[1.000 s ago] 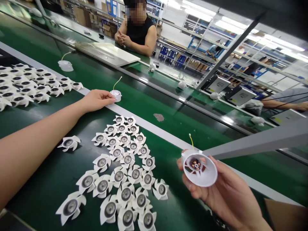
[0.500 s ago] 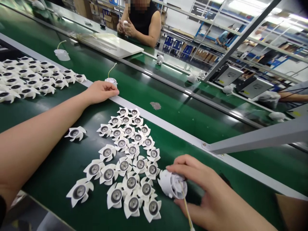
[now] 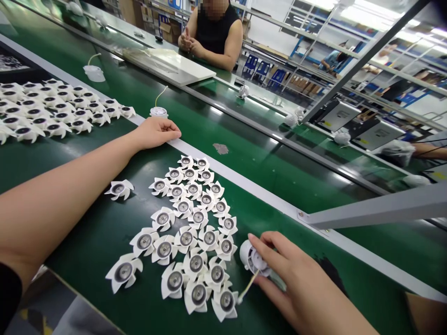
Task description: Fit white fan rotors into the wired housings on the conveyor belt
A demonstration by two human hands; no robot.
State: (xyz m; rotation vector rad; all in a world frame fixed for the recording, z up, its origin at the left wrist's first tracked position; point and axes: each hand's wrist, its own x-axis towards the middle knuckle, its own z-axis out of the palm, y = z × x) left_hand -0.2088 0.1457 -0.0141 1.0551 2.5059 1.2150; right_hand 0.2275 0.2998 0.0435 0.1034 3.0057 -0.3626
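White plastic impellers (image 3: 186,238) remain heaped loose on the green conveyor belt (image 3: 87,228), the hands well apart: left hand (image 3: 155,132) resting on the grey rail (image 3: 244,182), right hand (image 3: 293,284) gripping what seems a wired housing (image 3: 251,258).

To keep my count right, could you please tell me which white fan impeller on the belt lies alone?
The impeller just left of the main pile, by the left forearm; it touches no other impeller.

Two hands (image 3: 155,132) are in view. About 26 white plastic fan impellers (image 3: 186,238) lie in one loose pile on the green conveyor belt (image 3: 80,242), with one lone impeller (image 3: 118,189) just beside it. A second cluster of impellers (image 3: 45,114) is too dense to count exactly. There are three white housings with yellow wires: one housing (image 3: 252,257) in the right hand, one housing (image 3: 159,112) just beyond the left hand, and one far housing (image 3: 93,73). One seated person (image 3: 218,32) faces the camera across the belts.
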